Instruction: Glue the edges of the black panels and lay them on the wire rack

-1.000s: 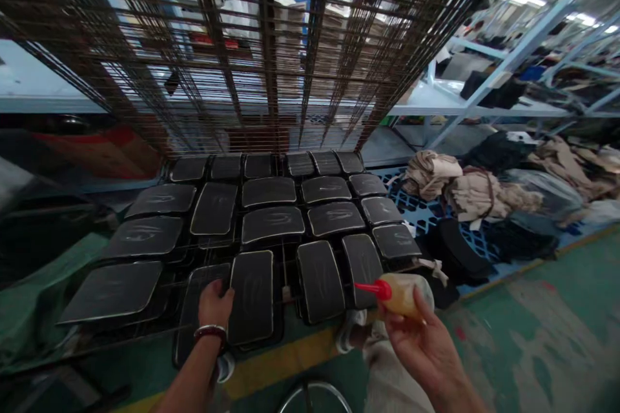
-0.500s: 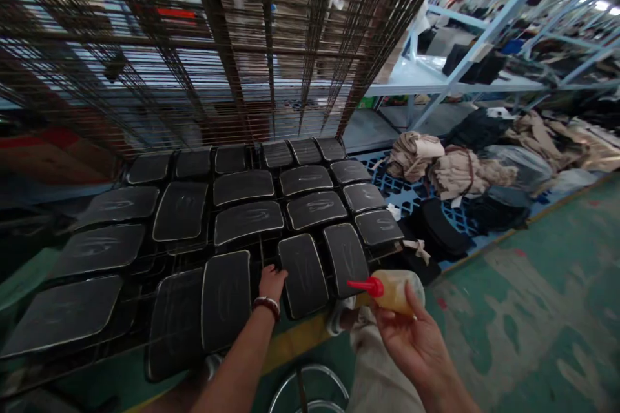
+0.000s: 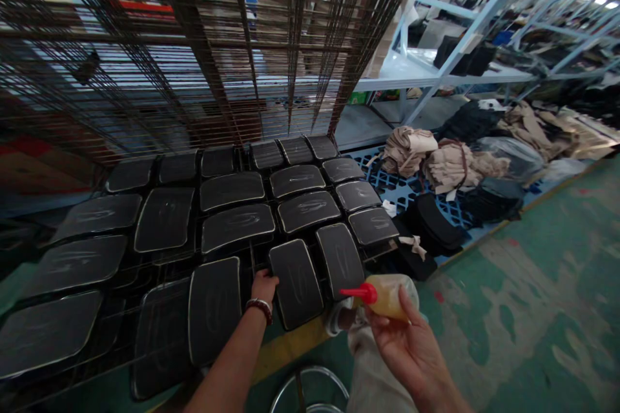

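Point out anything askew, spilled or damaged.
One panel left of centre, behind the front row, is turned lengthwise, unlike the crosswise panel to its left. The green floor at right looks patchily worn. No spill shows around the bottle in the right hand.

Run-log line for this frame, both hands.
left hand: beside dark panel, contact unclear | right hand: holds bottle, red nozzle pointing left | surroundings: other dark panels in rows

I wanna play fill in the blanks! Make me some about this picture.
The right hand holds a translucent plastic bottle whose pointed nozzle is ____.
The ____ hand, wearing a reddish-brown bracelet, is beside a flat black panel with rounded corners.
The painted floor around the yellow stripe is mostly ____.

Missing words: red; left; green.
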`<state>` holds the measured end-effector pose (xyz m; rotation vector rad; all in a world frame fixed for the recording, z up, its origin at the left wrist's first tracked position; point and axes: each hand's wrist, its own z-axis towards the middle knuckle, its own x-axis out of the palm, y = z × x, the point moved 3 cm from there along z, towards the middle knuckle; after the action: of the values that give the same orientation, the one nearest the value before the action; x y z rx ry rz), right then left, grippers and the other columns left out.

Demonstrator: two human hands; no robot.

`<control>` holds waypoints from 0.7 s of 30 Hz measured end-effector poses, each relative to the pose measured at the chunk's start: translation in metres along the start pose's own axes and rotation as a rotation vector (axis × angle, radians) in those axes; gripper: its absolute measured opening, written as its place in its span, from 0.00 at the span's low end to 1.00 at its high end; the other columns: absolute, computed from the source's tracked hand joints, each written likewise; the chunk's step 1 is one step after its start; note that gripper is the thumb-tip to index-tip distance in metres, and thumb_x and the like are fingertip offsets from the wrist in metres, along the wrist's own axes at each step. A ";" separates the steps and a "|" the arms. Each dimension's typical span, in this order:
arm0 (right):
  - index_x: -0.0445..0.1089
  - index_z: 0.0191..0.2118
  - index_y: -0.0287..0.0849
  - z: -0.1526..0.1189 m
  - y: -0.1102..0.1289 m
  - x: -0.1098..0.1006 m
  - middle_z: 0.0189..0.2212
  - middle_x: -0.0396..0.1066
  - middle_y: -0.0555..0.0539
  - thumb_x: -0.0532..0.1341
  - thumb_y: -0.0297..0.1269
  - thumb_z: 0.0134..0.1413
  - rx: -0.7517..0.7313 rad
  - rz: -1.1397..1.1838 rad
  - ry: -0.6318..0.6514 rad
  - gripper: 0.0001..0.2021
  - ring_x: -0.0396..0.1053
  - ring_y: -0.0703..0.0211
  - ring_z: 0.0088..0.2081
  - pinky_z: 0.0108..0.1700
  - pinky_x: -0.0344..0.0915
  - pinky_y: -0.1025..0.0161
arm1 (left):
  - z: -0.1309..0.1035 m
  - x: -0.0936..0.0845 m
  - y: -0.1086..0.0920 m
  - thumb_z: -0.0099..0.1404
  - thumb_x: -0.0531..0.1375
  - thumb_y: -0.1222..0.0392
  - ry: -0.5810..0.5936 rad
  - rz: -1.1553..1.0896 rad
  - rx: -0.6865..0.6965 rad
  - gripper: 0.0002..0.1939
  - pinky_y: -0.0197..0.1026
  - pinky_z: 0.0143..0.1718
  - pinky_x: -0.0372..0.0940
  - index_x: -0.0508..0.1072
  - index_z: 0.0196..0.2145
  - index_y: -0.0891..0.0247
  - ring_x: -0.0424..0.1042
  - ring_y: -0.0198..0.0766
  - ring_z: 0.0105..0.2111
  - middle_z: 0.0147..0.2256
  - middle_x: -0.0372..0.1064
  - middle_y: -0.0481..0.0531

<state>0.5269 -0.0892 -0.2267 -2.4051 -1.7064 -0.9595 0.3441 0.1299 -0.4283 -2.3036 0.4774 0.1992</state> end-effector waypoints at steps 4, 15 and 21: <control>0.71 0.47 0.40 0.000 -0.002 0.000 0.38 0.78 0.42 0.79 0.28 0.36 0.009 0.008 -0.002 0.29 0.76 0.48 0.32 0.19 0.67 0.67 | -0.001 0.002 0.002 0.69 0.61 0.56 0.062 0.016 -0.040 0.16 0.47 0.38 0.74 0.72 0.51 0.64 0.76 0.41 0.38 0.46 0.74 0.55; 0.72 0.48 0.41 -0.011 -0.002 0.003 0.42 0.77 0.41 0.76 0.27 0.38 -0.017 -0.028 -0.033 0.27 0.75 0.50 0.32 0.17 0.66 0.69 | -0.050 -0.039 -0.023 0.66 0.63 0.61 -0.102 0.106 0.336 0.18 0.58 0.53 0.68 0.71 0.53 0.64 0.71 0.49 0.52 0.55 0.70 0.59; 0.74 0.49 0.43 -0.026 -0.012 0.011 0.42 0.78 0.41 0.67 0.29 0.51 0.048 -0.099 -0.065 0.17 0.77 0.46 0.36 0.18 0.70 0.67 | -0.108 -0.175 0.008 0.55 0.62 0.68 -0.328 0.176 0.478 0.17 0.50 0.54 0.69 0.74 0.43 0.60 0.74 0.49 0.52 0.49 0.76 0.58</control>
<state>0.5073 -0.0849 -0.2038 -2.3675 -1.8643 -0.8495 0.1804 0.0965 -0.3087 -1.7233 0.4952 0.4845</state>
